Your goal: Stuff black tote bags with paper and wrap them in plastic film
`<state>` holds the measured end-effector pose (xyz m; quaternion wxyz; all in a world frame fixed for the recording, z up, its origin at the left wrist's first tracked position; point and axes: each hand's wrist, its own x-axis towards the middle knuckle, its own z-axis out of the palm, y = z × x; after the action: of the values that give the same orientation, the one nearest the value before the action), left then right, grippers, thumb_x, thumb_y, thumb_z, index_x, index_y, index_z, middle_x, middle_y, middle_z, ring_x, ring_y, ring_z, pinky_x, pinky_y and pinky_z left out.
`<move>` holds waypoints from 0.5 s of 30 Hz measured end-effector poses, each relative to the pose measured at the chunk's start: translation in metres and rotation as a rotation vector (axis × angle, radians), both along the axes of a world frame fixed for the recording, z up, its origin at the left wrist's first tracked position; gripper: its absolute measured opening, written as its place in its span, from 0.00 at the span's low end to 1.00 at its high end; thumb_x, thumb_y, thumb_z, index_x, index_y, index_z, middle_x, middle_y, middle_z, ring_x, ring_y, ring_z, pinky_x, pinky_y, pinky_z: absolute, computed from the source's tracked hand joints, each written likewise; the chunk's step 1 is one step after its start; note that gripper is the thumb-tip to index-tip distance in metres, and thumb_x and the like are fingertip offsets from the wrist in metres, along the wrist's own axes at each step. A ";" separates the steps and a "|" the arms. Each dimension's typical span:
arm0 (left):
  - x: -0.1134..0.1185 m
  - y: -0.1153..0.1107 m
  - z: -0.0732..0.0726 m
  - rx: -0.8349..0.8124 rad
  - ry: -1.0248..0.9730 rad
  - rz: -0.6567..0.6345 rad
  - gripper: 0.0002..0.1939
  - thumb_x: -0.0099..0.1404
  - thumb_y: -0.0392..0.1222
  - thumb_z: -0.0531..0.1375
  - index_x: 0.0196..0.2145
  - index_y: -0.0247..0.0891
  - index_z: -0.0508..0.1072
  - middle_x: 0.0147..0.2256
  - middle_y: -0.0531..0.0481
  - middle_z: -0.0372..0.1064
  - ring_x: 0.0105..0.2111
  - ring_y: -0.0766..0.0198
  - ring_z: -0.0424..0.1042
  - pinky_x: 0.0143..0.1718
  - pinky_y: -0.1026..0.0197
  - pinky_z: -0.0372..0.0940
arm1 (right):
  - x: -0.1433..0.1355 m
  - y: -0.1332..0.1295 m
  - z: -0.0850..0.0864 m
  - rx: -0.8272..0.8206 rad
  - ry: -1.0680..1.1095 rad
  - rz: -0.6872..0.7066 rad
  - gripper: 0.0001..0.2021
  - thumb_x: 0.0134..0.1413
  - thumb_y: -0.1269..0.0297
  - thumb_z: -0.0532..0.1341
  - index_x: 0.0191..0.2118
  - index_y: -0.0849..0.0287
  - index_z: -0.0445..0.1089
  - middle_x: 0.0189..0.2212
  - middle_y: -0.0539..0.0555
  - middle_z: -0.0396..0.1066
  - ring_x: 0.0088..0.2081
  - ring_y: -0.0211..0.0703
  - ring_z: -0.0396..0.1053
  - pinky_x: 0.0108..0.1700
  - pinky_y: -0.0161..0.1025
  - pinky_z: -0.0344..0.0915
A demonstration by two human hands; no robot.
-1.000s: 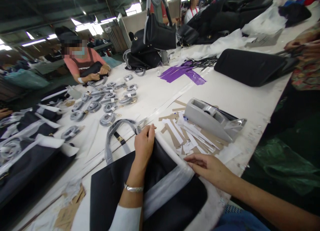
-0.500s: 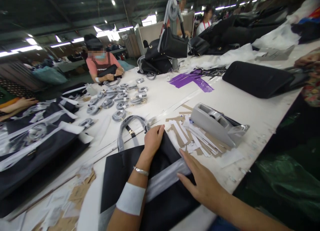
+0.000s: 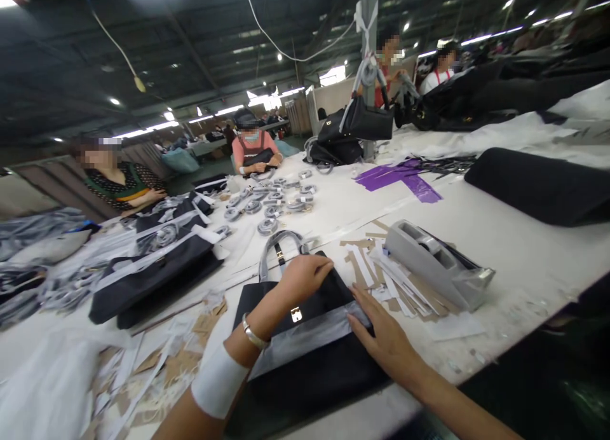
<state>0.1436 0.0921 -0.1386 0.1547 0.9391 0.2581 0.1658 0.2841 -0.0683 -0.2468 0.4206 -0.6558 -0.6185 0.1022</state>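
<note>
A black handbag [image 3: 309,370] lies flat in front of me, with a wrapped looped handle [image 3: 286,236], a gold clasp [image 3: 296,315] and a translucent film strip [image 3: 309,332] across it. My left hand [image 3: 305,276] is over the bag's upper part, fingers curled into a pinch; anything between them is hidden. Flat on the bag's right edge rests my right hand [image 3: 381,325], thumb and fingers stretched out at the end of the film strip. A grey tape dispenser [image 3: 429,268] stands beyond it to the right, beside loose paper and card strips [image 3: 395,281].
Coiled wrapped straps [image 3: 271,205] lie farther back. More black bags [image 3: 152,275] are stacked at left, near paper scraps [image 3: 190,344]. Purple sheets [image 3: 400,178] and a black folded piece [image 3: 538,179] lie at right. Co-workers sit across the table [image 3: 515,268].
The view has swung left and up. My left hand has lifted off the bag's upper part and turned, uncovering the gold clasp. My right hand stays on the right edge.
</note>
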 end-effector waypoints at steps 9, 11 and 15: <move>0.004 -0.060 -0.080 0.096 0.106 0.020 0.30 0.75 0.52 0.45 0.68 0.34 0.50 0.68 0.40 0.45 0.69 0.55 0.43 0.67 0.45 0.47 | 0.029 0.013 0.015 -0.247 0.189 0.107 0.34 0.58 0.54 0.57 0.67 0.61 0.54 0.62 0.62 0.62 0.63 0.52 0.59 0.65 0.55 0.55; 0.004 -0.059 -0.082 0.096 0.092 0.029 0.31 0.74 0.53 0.46 0.68 0.35 0.51 0.68 0.41 0.46 0.69 0.55 0.43 0.67 0.45 0.47 | 0.036 0.019 0.030 -0.226 0.107 0.119 0.33 0.58 0.56 0.56 0.67 0.61 0.56 0.62 0.62 0.62 0.64 0.52 0.59 0.65 0.54 0.55; 0.001 -0.057 -0.078 0.002 0.028 0.027 0.30 0.73 0.53 0.48 0.68 0.38 0.51 0.69 0.42 0.46 0.69 0.56 0.43 0.68 0.44 0.44 | 0.028 0.036 0.041 0.032 -0.142 0.103 0.30 0.64 0.53 0.51 0.68 0.60 0.53 0.67 0.61 0.52 0.68 0.53 0.48 0.68 0.54 0.49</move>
<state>0.1443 0.0348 -0.2162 0.1477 0.9380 0.2728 0.1548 0.3123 -0.0325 -0.2062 0.3802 -0.6218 -0.6814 0.0674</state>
